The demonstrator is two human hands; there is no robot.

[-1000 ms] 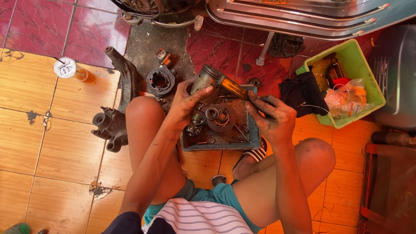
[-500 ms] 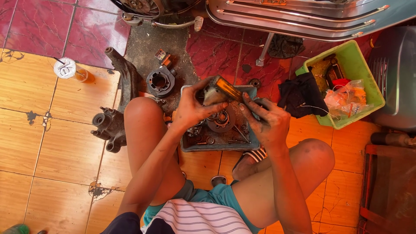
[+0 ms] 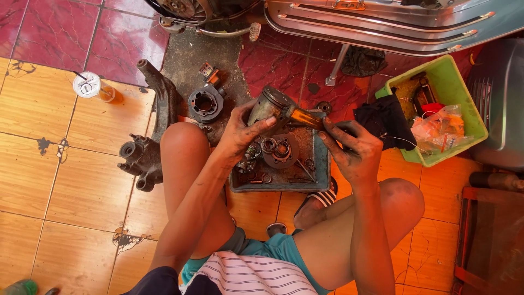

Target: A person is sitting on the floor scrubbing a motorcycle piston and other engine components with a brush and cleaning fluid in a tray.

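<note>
Grease is covering both hands as the person is squatting over a shallow blue-grey tray (image 3: 322, 164) of small engine parts. The left hand (image 3: 240, 131) is closing its fingers around a metal piston (image 3: 267, 106), holding it raised just above the tray, crown tilting up and away from the body. The right hand (image 3: 355, 150) is wrapping around the handle of an amber-handled tool (image 3: 303, 116), whose shaft is pointing into the side of the piston; whether the tip is actually seated in it is hidden by the thumb. Directly beneath the grip, bearings, rings and a round hub are lying loose in the tray, so the stripping-down looks well along, while the piston itself is being worked on and nothing appears reassembled. Beyond the left hand a cylinder barrel (image 3: 204, 104) and a dark casing (image 3: 144, 161) are resting on the floor; past the right hand a green bin (image 3: 464, 98) is holding rags and bags
</note>
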